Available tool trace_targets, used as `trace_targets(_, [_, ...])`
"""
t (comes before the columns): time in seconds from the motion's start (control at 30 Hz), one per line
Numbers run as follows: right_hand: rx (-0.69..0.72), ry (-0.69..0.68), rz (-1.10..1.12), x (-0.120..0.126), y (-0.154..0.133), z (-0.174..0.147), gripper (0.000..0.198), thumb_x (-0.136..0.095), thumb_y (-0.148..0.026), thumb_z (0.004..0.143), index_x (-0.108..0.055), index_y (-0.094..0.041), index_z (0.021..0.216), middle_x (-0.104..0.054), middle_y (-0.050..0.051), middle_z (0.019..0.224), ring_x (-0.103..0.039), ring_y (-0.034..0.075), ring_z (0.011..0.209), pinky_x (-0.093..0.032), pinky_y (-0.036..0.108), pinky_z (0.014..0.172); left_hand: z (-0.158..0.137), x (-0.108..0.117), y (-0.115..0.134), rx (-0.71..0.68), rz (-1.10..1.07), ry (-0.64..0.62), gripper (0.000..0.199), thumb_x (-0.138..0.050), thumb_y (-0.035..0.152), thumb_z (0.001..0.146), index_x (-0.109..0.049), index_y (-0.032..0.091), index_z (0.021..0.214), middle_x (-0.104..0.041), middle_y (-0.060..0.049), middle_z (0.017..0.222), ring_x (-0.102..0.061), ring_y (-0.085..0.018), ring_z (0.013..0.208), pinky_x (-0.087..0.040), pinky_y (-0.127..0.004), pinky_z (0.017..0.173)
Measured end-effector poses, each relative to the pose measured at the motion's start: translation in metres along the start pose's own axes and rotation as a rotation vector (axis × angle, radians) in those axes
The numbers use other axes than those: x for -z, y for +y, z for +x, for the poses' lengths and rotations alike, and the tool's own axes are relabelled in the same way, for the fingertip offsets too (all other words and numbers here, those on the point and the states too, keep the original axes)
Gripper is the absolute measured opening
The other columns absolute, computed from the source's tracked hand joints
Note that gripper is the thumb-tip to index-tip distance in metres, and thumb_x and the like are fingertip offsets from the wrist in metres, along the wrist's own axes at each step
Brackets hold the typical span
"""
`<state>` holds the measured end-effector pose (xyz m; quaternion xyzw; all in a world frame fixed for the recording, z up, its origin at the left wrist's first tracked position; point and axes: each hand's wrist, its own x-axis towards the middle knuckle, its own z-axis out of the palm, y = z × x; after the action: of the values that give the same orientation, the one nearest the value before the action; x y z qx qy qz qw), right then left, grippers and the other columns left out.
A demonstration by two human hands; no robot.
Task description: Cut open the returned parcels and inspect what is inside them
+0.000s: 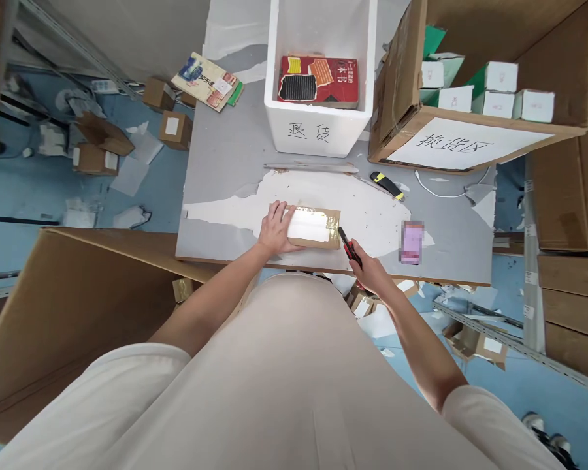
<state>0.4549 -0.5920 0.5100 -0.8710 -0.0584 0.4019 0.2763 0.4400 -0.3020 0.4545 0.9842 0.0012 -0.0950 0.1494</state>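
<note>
The left hand [275, 230] is partly open and curved around the left end of a small rectangular brown cardboard box [310, 225], gripping it, with the fingers over the far left corner and the thumb along the near edge. The box has a white label on top and shiny tape at its right end. It lies flat near the front edge of the grey counter [220, 163], on an area where the grey covering is torn away to a white layer.

The right hand [371, 269] is closed around a slim black-and-red cutting tool [349, 247], its black tip pointing at the taped right end of the box. Whether the tip touches the cardboard or stops just beside it, I cannot tell.

Beyond the right hand, near the counter's front edge, lies a blurred pinkish-purple rectangular object [411, 243]. Farther back rests a black-and-yellow utility knife [387, 185], apart from both hands. Behind the box stands a tall white foam bin [318, 134] holding a red paperback book [340, 81]. To its right is a large open brown cardboard carton [402, 117] with a handwritten white sign and several white-and-green boxes [500, 77] inside. A cream-coloured illustrated book [203, 81] overhangs the counter's left edge.
</note>
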Motion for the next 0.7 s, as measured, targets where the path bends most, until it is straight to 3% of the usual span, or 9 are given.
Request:
trace_targets(0.4, [0.001, 0.005, -0.016, -0.027, 0.015, -0.025, 0.062, -0.040, -0.030, 0.095, -0.021, -0.027, 0.153, -0.065, -0.001, 0.061, -0.056, 0.015, 0.044, -0.045, 0.025, 0.055, -0.001, 0.000, 0.001, 0.016, 0.013, 0.015, 0.115, -0.068, 0.073, 0.056, -0.026, 0.017, 0.149, -0.027, -0.020, 0.153, -0.016, -0.040, 0.144, -0.038, -0.050, 0.102])
trace_targets(0.57, [-0.076, 0.086, 0.067, -0.020, 0.031, -0.035, 0.063, -0.036, -0.037, 0.096, -0.014, -0.029, 0.155, -0.069, 0.003, 0.077, -0.058, 0.015, 0.047, -0.045, 0.025, 0.054, -0.002, -0.004, -0.002, 0.006, 0.034, 0.041, 0.119, -0.067, 0.075, 0.056, -0.024, 0.017, 0.150, -0.024, -0.020, 0.156, -0.014, -0.040, 0.145, -0.020, -0.057, 0.113])
trace_targets(0.7, [-0.206, 0.291, -0.002, -0.010, 0.058, -0.018, 0.066, -0.027, -0.046, 0.096, -0.008, -0.023, 0.155, -0.068, 0.011, 0.102, -0.066, 0.021, 0.072, -0.050, 0.034, 0.073, -0.006, -0.009, -0.006, -0.026, 0.064, 0.088, 0.115, -0.062, 0.077, 0.063, -0.022, 0.015, 0.151, -0.016, -0.022, 0.158, -0.010, -0.043, 0.146, -0.002, -0.066, 0.112])
